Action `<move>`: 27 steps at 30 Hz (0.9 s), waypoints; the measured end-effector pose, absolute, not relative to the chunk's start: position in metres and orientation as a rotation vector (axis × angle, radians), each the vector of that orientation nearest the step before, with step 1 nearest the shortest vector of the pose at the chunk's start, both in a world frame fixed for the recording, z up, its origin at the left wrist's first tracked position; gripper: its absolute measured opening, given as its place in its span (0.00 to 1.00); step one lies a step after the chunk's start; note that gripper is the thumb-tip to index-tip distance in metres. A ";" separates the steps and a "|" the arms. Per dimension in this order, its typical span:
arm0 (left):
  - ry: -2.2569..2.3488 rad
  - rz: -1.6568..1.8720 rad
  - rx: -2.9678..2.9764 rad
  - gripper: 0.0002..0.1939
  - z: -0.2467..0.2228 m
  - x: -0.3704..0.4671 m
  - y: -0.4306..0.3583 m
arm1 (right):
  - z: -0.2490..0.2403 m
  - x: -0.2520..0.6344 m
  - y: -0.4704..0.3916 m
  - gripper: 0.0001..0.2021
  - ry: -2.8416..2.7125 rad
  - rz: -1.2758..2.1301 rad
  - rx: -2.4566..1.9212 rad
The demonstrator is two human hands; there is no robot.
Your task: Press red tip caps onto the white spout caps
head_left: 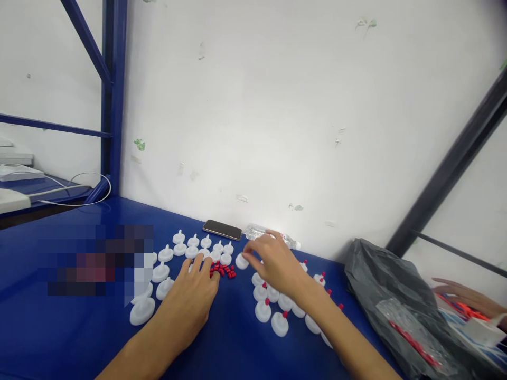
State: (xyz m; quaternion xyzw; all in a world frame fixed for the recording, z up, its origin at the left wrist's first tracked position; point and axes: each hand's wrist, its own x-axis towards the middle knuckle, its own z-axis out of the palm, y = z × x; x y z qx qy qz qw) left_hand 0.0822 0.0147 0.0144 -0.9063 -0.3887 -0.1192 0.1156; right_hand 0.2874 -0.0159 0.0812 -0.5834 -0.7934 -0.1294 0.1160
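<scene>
My left hand (194,295) rests palm down on the blue table (79,338), its fingertips at a small pile of red plugs (224,270). White round caps without plugs (190,249) lie in rows just beyond and left of it. My right hand (273,264) hovers over a second group of white caps with red plugs fitted (269,309), its fingertips touching one white cap (241,260) near the red pile. Whether those fingers pinch the cap I cannot tell.
A phone (222,229) and a clear plastic bottle (273,237) lie against the white wall. A dark plastic bag (396,295) sits at the right, with another person's hand (459,295) beyond it. Blue shelf posts (113,95) stand at the left.
</scene>
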 end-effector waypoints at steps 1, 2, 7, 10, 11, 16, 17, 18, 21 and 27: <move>-1.139 -0.335 -2.650 0.21 0.014 0.082 0.015 | 0.077 0.285 -0.028 0.09 -2.348 -0.381 -1.613; -1.138 -0.320 -2.646 0.21 0.014 0.082 0.016 | 0.073 0.282 -0.039 0.09 -2.379 -0.360 -1.536; -1.106 -0.242 -2.656 0.21 0.018 0.082 0.019 | 0.046 0.274 -0.063 0.09 -2.498 -0.283 -1.402; -1.078 -0.236 -2.665 0.20 0.018 0.082 0.021 | 0.039 0.272 -0.065 0.09 -2.532 -0.272 -1.396; -1.069 -0.244 -2.667 0.20 0.017 0.082 0.021 | 0.037 0.272 -0.065 0.10 -2.530 -0.278 -1.402; -1.028 -0.298 -2.683 0.20 0.016 0.083 0.022 | 0.033 0.276 -0.063 0.20 -2.505 -0.277 -1.454; -1.014 -0.296 -2.693 0.19 0.017 0.083 0.021 | 0.032 0.277 -0.063 0.21 -2.509 -0.266 -1.458; -1.001 -0.292 -2.703 0.18 0.017 0.084 0.021 | 0.032 0.278 -0.063 0.21 -2.514 -0.256 -1.460; -0.971 -0.278 -2.720 0.14 0.017 0.087 0.022 | 0.030 0.277 -0.063 0.20 -2.524 -0.244 -1.465; -0.926 -0.289 -2.737 0.14 0.014 0.089 0.022 | 0.032 0.274 -0.065 0.19 -2.543 -0.274 -1.475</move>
